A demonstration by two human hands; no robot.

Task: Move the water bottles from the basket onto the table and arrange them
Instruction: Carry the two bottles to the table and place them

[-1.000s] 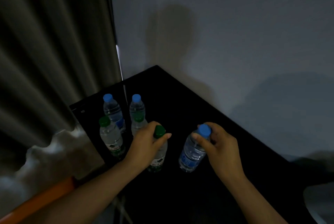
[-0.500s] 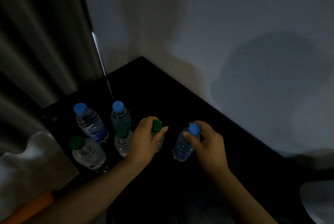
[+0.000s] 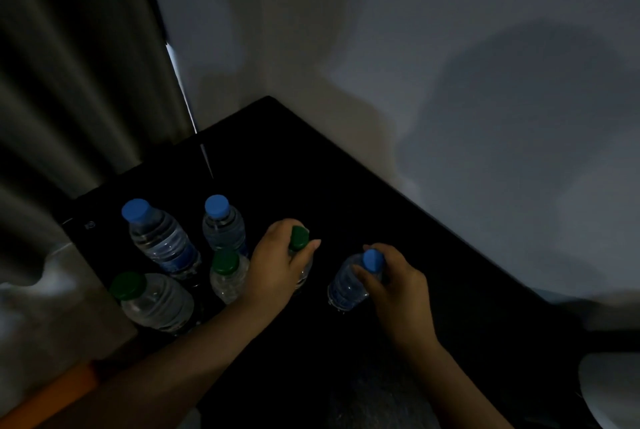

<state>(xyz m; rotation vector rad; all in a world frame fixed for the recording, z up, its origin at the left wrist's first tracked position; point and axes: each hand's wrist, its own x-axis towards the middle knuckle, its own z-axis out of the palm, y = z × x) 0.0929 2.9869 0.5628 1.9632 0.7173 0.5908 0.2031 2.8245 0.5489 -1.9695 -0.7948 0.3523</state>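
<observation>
Several clear water bottles stand on a black table [image 3: 346, 193]. My left hand [image 3: 273, 266] grips a green-capped bottle [image 3: 299, 238] around its neck. My right hand [image 3: 391, 283] holds a blue-capped bottle [image 3: 346, 286] near its cap, a short way right of the first. To the left stand two blue-capped bottles [image 3: 159, 238] [image 3: 221, 224] in the back and two green-capped bottles [image 3: 152, 300] [image 3: 227, 273] in front. No basket shows in the view.
A grey curtain [image 3: 69, 65] hangs at the left and a pale wall [image 3: 415, 48] runs behind the table. An orange edge [image 3: 59, 394] lies at the lower left. A white object [image 3: 613, 387] sits at the lower right.
The view has shifted, so the bottles sit lower and further left. My right hand has brought its blue-capped bottle nearer to me, tilted and further from the green-capped one. My left hand keeps its grip.
</observation>
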